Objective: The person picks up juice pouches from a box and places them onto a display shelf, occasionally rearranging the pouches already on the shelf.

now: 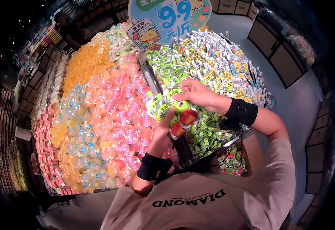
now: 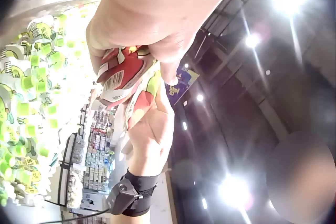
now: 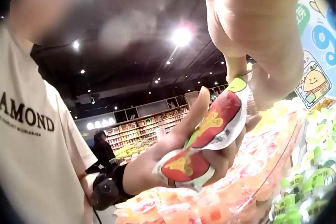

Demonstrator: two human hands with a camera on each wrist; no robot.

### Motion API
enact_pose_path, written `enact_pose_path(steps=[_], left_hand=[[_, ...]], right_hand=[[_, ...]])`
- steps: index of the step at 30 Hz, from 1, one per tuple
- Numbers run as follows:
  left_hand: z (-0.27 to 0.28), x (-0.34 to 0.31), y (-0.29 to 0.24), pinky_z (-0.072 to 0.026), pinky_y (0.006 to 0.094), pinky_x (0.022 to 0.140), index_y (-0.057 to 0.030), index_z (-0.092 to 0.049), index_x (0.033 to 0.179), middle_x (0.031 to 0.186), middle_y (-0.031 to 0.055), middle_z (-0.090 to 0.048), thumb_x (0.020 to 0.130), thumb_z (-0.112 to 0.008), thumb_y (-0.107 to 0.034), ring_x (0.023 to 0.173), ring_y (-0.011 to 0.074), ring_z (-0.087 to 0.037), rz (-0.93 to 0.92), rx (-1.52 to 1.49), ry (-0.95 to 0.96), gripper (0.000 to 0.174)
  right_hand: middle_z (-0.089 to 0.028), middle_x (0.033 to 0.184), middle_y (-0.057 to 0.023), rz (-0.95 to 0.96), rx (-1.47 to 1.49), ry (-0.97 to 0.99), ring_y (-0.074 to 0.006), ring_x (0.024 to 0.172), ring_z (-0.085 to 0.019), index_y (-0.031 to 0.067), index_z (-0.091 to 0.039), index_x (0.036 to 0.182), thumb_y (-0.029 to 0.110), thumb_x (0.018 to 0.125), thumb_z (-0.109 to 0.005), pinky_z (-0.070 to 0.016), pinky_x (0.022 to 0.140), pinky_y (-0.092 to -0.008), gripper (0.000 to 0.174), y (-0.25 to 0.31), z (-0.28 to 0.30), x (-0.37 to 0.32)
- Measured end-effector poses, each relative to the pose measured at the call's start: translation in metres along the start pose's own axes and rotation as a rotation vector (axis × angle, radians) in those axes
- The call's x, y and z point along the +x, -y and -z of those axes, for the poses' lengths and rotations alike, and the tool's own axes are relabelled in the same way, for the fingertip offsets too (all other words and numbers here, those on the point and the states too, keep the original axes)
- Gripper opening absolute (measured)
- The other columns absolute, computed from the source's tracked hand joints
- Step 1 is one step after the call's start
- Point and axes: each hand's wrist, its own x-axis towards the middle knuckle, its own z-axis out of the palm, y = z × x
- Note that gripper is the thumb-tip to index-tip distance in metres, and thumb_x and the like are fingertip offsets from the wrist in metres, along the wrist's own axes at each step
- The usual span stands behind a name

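Note:
My left hand (image 1: 163,129) holds several green-capped juice pouches with cartoon fronts and red lower ends. One pouch (image 1: 158,108) leans out to the left, its cap upward. In the right wrist view, two red-and-white pouches (image 3: 218,121) lie across the left palm and fingers (image 3: 226,163). My right hand (image 1: 198,94) comes in from the right and pinches the top of a green-and-yellow pouch (image 1: 174,98) between thumb and fingers. The left wrist view has both hands close together around the red pouches (image 2: 123,74).
Green-capped pouches (image 1: 206,132) fill the bin below my hands, with white-and-yellow pouches (image 1: 217,73) behind. Pink jelly cups (image 1: 117,119) heap up to the left, past a dark divider (image 1: 183,147). A price sign (image 1: 171,21) stands at the back. A person (image 1: 66,30) is far left.

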Motion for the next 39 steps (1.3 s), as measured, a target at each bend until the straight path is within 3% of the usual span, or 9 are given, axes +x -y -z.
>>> enact_pose_path(steps=[3,9,17,21,26,31,35,37,39], left_hand=[[0.016,0.001,-0.024,-0.0570,0.0328,0.076,-0.0022,-0.051,0.128,0.109,0.0118,-0.065,0.096,-0.062,-0.010,0.090,0.0180,-0.067,0.023,-0.152,0.007,0.035],[0.061,-0.015,-0.024,-0.0554,0.0314,0.076,-0.0007,-0.046,0.134,0.101,0.0150,-0.066,0.094,-0.064,-0.011,0.088,0.0205,-0.067,0.117,-0.229,-0.213,0.046],[0.072,-0.026,-0.045,-0.0509,0.0367,0.090,-0.0002,-0.038,0.141,0.102,0.0137,-0.065,0.090,-0.060,0.000,0.094,0.0222,-0.064,0.151,-0.074,-0.098,0.056],[0.087,-0.024,-0.044,-0.0510,0.0370,0.090,0.0006,-0.038,0.141,0.103,0.0143,-0.065,0.088,-0.061,0.003,0.094,0.0226,-0.064,0.169,-0.141,-0.131,0.058],[0.103,-0.019,-0.035,-0.0512,0.0370,0.090,0.0025,-0.038,0.141,0.103,0.0152,-0.065,0.088,-0.061,0.004,0.095,0.0240,-0.064,0.204,-0.177,-0.185,0.058],[0.103,-0.014,-0.032,-0.0510,0.0363,0.089,0.0022,-0.038,0.142,0.103,0.0142,-0.065,0.088,-0.063,0.002,0.095,0.0233,-0.065,0.148,-0.176,-0.164,0.059],[0.104,-0.010,-0.027,-0.0509,0.0358,0.089,0.0016,-0.038,0.142,0.101,0.0134,-0.065,0.088,-0.063,0.002,0.094,0.0229,-0.065,0.158,-0.156,-0.171,0.060],[0.101,-0.009,-0.029,-0.0508,0.0353,0.089,0.0010,-0.038,0.142,0.100,0.0127,-0.065,0.088,-0.064,0.001,0.093,0.0226,-0.065,0.187,-0.157,-0.206,0.060],[0.102,-0.009,-0.029,-0.0508,0.0352,0.089,0.0008,-0.038,0.142,0.099,0.0124,-0.065,0.088,-0.064,0.001,0.094,0.0224,-0.065,0.177,-0.141,-0.199,0.060]], right_hand=[[-0.042,0.065,0.0076,0.059,0.032,-0.037,-0.0018,0.054,-0.035,0.0111,-0.049,0.076,0.022,0.092,-0.070,-0.0279,0.048,-0.0227,0.028,0.031,0.030,0.051],[-0.057,0.079,-0.0065,0.486,-0.232,-0.165,-0.0105,0.061,-0.058,0.0007,-0.042,0.099,0.018,0.098,-0.060,-0.0487,0.056,-0.0277,0.025,0.024,0.130,0.255],[-0.061,0.102,-0.0166,0.308,-0.574,-0.149,-0.0204,0.081,-0.063,-0.0024,-0.038,0.129,0.010,0.100,-0.053,-0.0495,0.071,-0.0380,0.035,-0.085,0.157,0.419],[-0.064,0.106,-0.0171,0.398,-0.655,-0.235,-0.0184,0.084,-0.062,-0.0009,-0.049,0.126,0.015,0.098,-0.057,-0.0491,0.072,-0.0356,0.033,-0.088,0.160,0.435],[-0.069,0.081,-0.0008,0.212,-0.636,-0.191,-0.0087,0.068,-0.057,-0.0009,-0.071,0.102,0.023,0.083,-0.080,-0.0463,0.066,-0.0283,0.032,-0.089,0.158,0.435],[-0.072,0.095,-0.0069,0.117,-0.346,-0.110,-0.0112,0.077,-0.064,-0.0011,-0.069,0.108,0.021,0.077,-0.085,-0.0504,0.069,-0.0296,0.041,-0.098,0.143,0.432],[-0.071,0.096,-0.0078,0.279,-0.340,0.054,-0.0142,0.076,-0.065,-0.0021,-0.065,0.113,0.011,0.084,-0.078,-0.0536,0.068,-0.0333,0.034,-0.124,0.155,0.465],[-0.068,0.107,-0.0021,0.026,-0.477,0.037,-0.0113,0.088,-0.064,0.0047,-0.059,0.127,0.006,0.085,-0.074,-0.0530,0.078,-0.0281,0.045,-0.122,0.163,0.472],[-0.068,0.104,-0.0002,0.049,-0.530,0.053,-0.0091,0.086,-0.061,0.0070,-0.058,0.127,0.004,0.086,-0.072,-0.0512,0.073,-0.0275,0.044,-0.130,0.173,0.487]])
